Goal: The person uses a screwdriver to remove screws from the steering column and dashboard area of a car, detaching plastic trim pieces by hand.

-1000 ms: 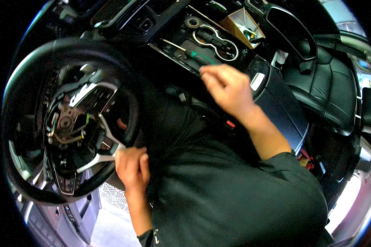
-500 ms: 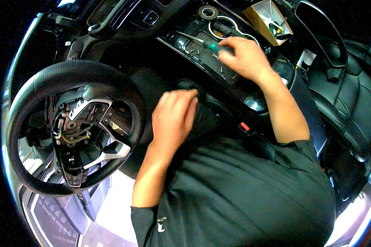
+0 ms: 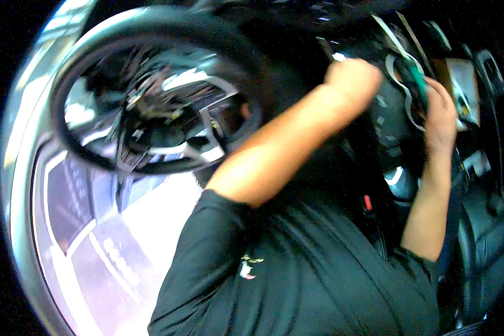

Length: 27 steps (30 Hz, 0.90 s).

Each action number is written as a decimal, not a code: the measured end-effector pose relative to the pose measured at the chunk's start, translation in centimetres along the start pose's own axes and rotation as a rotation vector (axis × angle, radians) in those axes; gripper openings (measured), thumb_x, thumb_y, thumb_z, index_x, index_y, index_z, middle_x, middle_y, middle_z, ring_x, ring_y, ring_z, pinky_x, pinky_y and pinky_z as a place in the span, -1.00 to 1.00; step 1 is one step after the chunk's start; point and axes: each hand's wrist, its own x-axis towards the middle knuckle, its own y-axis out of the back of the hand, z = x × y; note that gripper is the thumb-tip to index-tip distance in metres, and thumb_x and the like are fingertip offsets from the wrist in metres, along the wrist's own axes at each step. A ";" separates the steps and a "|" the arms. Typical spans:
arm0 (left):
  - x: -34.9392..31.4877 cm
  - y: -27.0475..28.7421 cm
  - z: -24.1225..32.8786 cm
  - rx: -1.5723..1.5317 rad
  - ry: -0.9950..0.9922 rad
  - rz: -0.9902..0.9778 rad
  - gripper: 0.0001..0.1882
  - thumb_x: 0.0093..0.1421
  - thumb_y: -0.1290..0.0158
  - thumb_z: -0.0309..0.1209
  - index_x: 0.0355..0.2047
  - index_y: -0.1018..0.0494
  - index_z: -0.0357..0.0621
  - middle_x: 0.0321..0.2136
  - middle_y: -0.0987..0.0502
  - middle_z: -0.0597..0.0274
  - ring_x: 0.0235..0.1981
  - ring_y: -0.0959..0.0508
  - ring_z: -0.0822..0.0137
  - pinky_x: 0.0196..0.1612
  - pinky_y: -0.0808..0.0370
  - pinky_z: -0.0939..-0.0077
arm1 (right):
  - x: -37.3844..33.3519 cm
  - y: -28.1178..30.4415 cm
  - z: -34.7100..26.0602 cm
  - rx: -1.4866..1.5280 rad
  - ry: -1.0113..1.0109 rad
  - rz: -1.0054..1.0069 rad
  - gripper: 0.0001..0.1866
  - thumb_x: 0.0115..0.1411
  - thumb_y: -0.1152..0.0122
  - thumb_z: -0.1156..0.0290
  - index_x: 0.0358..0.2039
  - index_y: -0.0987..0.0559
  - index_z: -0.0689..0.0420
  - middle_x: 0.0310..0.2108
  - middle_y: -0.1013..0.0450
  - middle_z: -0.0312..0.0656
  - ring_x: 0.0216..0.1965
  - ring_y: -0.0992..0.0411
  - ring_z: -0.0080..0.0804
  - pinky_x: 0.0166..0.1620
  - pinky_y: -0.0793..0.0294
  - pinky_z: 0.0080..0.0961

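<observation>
Setting: car cabin seen from the driver's seat, blurred by motion; dark trim all round, pale ground showing through the open door at lower left.
Tool: green-handled tool (image 3: 417, 84), likely a screwdriver, at the upper right over the centre console (image 3: 395, 120); its tip is too blurred to make out.
Right hand (image 3: 439, 112): wrapped round the green handle, fingers closed on it, forearm running down to the black shirt (image 3: 297, 269).
Left hand (image 3: 353, 78): curled into a loose fist just beside the tool, on the console's near edge; whether it grips anything cannot be told.
Console: dark panel edged with a curved silver trim strip (image 3: 400, 89), partly hidden behind both hands.
In the way: left forearm crosses the middle of the view and covers the lower dashboard.
Steering wheel (image 3: 112, 67): black rim at upper left, its centre open, bare silver spokes and metal showing.
Box: tan cardboard-coloured shape (image 3: 465, 89) right of the right hand, on the passenger side.
Seat: black passenger seat (image 3: 487, 235) at the right edge.
</observation>
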 end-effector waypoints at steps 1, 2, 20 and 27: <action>-0.2 0.0 0.3 0.018 0.011 -0.010 -0.90 0.13 -0.08 -0.45 -0.41 -0.60 -0.09 -0.42 -0.66 0.02 -0.39 -0.68 -0.05 -0.38 -0.66 0.09 | 0.1 0.2 0.2 -0.024 -0.025 0.001 -0.67 0.36 -0.07 0.24 0.00 -0.62 0.12 -0.47 -0.44 -0.42 -0.50 -0.30 -0.64 -0.40 -0.31 -0.67; -0.4 0.0 0.3 -0.001 0.008 0.009 -0.91 0.11 -0.11 -0.43 -0.41 -0.60 -0.10 -0.41 -0.66 0.02 -0.38 -0.68 -0.05 -0.36 -0.66 0.09 | -0.2 0.0 -0.5 -0.045 0.003 0.015 -0.66 0.37 -0.03 0.24 0.00 -0.61 0.14 -0.43 -0.46 -0.39 -0.46 -0.32 -0.63 -0.40 -0.32 -0.66; -26.5 1.5 -1.4 -2.464 0.263 -0.239 -0.70 0.32 -0.13 -0.37 -0.02 -0.44 -0.28 -0.20 -0.58 0.08 -0.12 -0.65 0.26 -0.09 -0.67 0.45 | -10.8 -3.6 -7.9 0.510 0.359 0.030 -0.48 0.23 0.12 0.13 0.05 -0.41 0.27 -0.26 -0.50 0.04 -0.35 -0.44 -0.23 -0.31 -0.47 -0.36; -33.9 0.3 -3.5 -2.504 0.342 0.109 -0.80 0.41 0.00 -0.34 -0.11 -0.44 -0.22 -0.19 -0.55 0.18 -0.30 -0.60 0.40 -0.32 -0.56 0.64 | -22.3 -10.8 -11.0 0.345 0.140 -0.589 -0.53 0.14 -0.02 0.18 -0.10 -0.49 0.32 -0.25 -0.40 -0.08 -0.46 -0.42 -0.42 -0.42 -0.45 -0.48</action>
